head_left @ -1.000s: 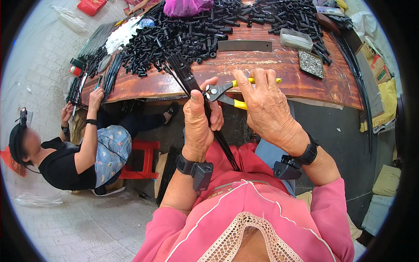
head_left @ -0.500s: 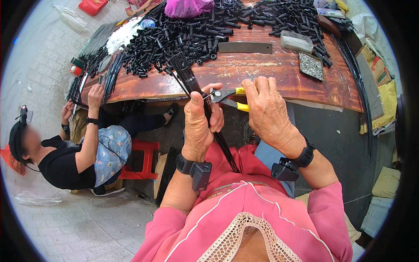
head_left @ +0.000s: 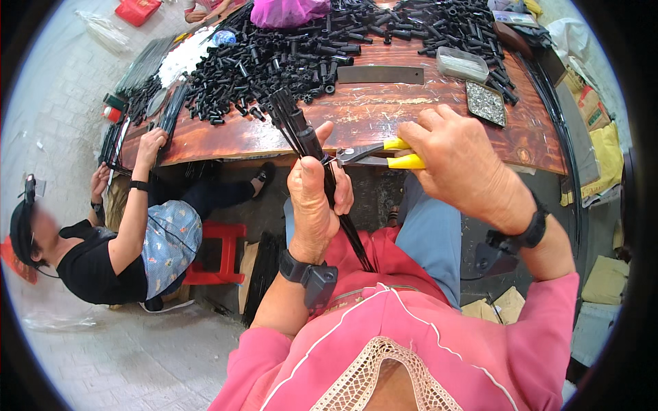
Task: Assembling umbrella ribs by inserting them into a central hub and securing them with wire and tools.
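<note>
Pliers (head_left: 355, 155) with yellow handles catch our eye first in the head view. The right hand (head_left: 459, 161) holds them just in front of the near edge of the desk (head_left: 384, 113), its fingers curled around the handles, which stand somewhat apart. We see the tips reach the bundle of black rods (head_left: 307, 142), but the spot is too small for us to tell whether they are closed on something there. The left hand (head_left: 312, 195) grips the bundle right beside the tips, thumb on one side and fingers on the other. We find the bundle tilted, its thick upper end over the desk's near edge and its thin lower end down at the red cloth (head_left: 394, 252) below.

As for progress, we judge the rods gathered, since they sit together in one grip, and the plier work on them begun but not finished; how much of it is left we cannot tell. Plenty lies unused: we see a heap of black tubular parts (head_left: 301, 58) toward the desk's far edge, with a purple bag (head_left: 291, 12) on it. Nearer the right edge we see a clear plastic box (head_left: 460, 77) and a square tray (head_left: 488, 121) of small shiny pieces. By the desk's left end, a co-worker (head_left: 96, 267) has both hands near thin dark rods (head_left: 177, 103).
</note>
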The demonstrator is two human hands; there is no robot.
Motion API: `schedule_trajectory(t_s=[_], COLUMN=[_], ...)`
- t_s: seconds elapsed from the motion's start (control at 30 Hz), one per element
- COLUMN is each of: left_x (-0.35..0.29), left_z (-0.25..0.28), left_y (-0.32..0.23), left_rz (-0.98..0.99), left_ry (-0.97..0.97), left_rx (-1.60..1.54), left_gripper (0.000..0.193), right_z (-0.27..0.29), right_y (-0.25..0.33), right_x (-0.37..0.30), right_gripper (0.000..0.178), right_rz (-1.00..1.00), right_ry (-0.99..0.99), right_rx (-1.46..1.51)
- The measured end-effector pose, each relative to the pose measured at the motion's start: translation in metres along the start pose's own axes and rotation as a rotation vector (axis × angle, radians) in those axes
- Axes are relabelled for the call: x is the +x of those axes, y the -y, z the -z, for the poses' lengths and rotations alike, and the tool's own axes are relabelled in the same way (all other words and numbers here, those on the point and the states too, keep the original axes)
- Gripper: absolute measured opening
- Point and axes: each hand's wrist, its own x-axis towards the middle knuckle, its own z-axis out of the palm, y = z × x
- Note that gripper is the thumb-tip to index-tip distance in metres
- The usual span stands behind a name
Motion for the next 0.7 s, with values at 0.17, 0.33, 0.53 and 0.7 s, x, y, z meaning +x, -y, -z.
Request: schedule_trajectory(t_s=[0.17, 0.33, 0.53, 0.7], left_x=[-0.008, -0.01, -0.012, -0.02], left_z=[-0.011, -0.006, -0.015, -0.018], left_y=[0.001, -0.001, -0.004, -0.004], left_rz=[-0.042, 0.105, 0.098, 0.004], left_ry=[0.015, 0.115, -0.007, 0.076], left_rx=[-0.067, 0.079, -0.012, -0.073], left_gripper=[0.092, 0.067, 0.05, 0.065], right_z=[0.004, -0.015, 0.011, -0.001], right_y=[-0.041, -0.036, 0.0, -0.015], right_x=[0.02, 0.002, -0.017, -0.019], right_gripper=[0.052, 0.067, 0.048, 0.04], right_rz=[-0.073, -0.382, 0.081, -0.1], right_ry=[0.946, 1.407, 0.028, 0.529], right_rx=[0.914, 1.48, -0.039, 0.874])
